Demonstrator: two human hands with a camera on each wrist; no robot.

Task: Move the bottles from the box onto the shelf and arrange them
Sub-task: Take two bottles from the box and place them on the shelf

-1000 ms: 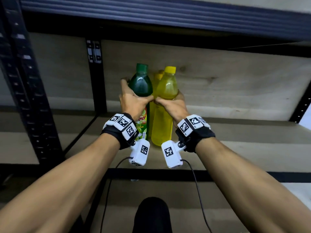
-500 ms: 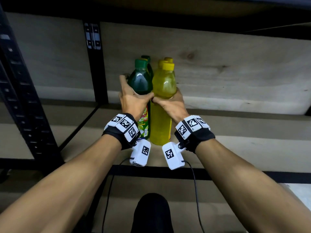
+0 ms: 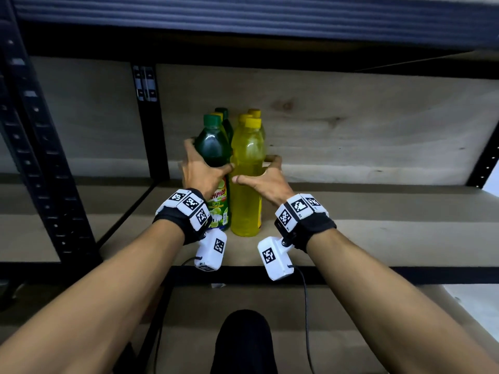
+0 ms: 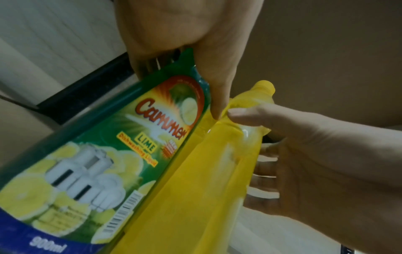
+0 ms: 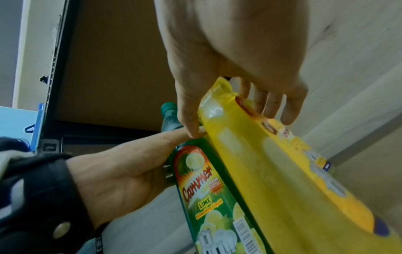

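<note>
A green lime dish-liquid bottle (image 3: 213, 155) and a yellow bottle (image 3: 247, 174) stand upright side by side on the wooden shelf board (image 3: 351, 225), touching. My left hand (image 3: 201, 171) wraps the green bottle (image 4: 104, 154), fingers round its left side and thumb across the front. My right hand (image 3: 266, 182) spans the yellow bottle (image 5: 272, 171) loosely: the thumb lies on the front, the fingers (image 5: 274, 103) run fairly straight along its right side, and a gap shows at the palm. Directly behind stand more green and yellow bottles (image 3: 253, 114), mostly hidden.
A black upright (image 3: 147, 117) stands just left of the bottles and a thicker post (image 3: 40, 157) at the far left. The upper shelf beam (image 3: 243, 20) hangs overhead. The board runs bare to the right. A dark shoe (image 3: 243, 341) shows below the shelf edge.
My right hand has loosened and drawn back to the right off the yellow bottle. The left hand keeps its hold on the green bottle. Both bottles now stand against the row behind.
</note>
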